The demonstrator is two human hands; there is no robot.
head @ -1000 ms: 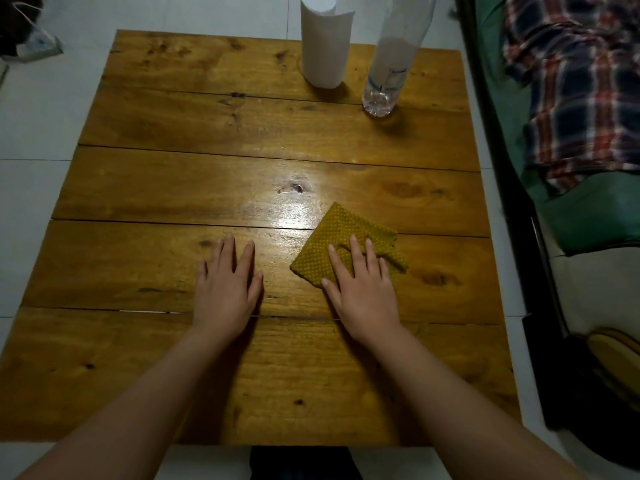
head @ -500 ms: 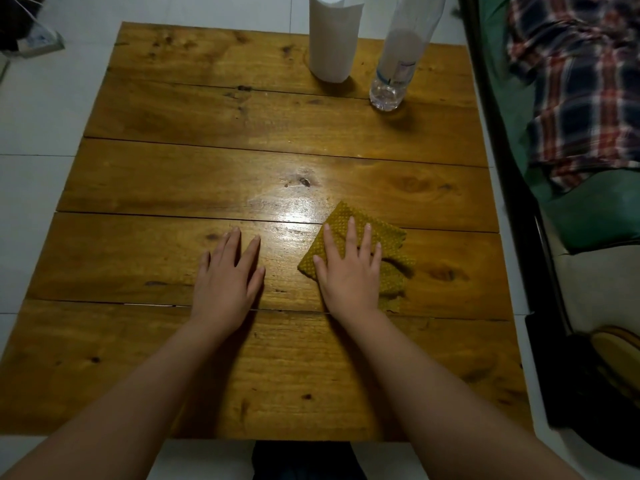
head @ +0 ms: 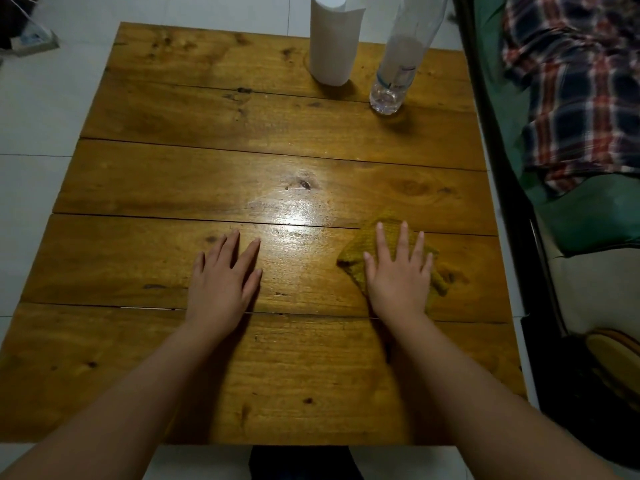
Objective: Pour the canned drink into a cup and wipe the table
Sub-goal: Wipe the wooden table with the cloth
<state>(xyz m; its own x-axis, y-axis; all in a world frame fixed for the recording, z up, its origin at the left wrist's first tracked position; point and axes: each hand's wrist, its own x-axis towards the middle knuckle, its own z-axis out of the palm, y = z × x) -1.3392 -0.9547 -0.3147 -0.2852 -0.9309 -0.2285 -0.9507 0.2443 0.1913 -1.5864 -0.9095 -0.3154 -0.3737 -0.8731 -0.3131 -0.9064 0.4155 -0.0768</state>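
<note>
So the right hand [head: 398,271] has slid the cloth [head: 356,252] out to the right since a second ago; back then it sat closer to the left hand, now there's a good bare stretch of counter [head: 242,150] between them, with a glossy patch right in that gap. The left hand [head: 225,278] hasn't budged, flat on the wood, fingers straight, holding nothing. The right one is flat too, fingers spread and pressing down on the yellow cloth, not gripping it. The cloth pokes out ahead of the fingertips and off both sides of the palm.

My read is we're mid wipe, with the stroke heading toward the right edge. No can or cup anywhere that I can see. Well ahead of the right hand there's only a clear plastic bottle [head: 394,74], and just to its left a white paper roll [head: 330,46], both upright at the far end. So I can't say whether the pouring part is done. Off the right hand's side is a bed with a plaid blanket [head: 571,91]. I'd guess the far planks still need a pass.
</note>
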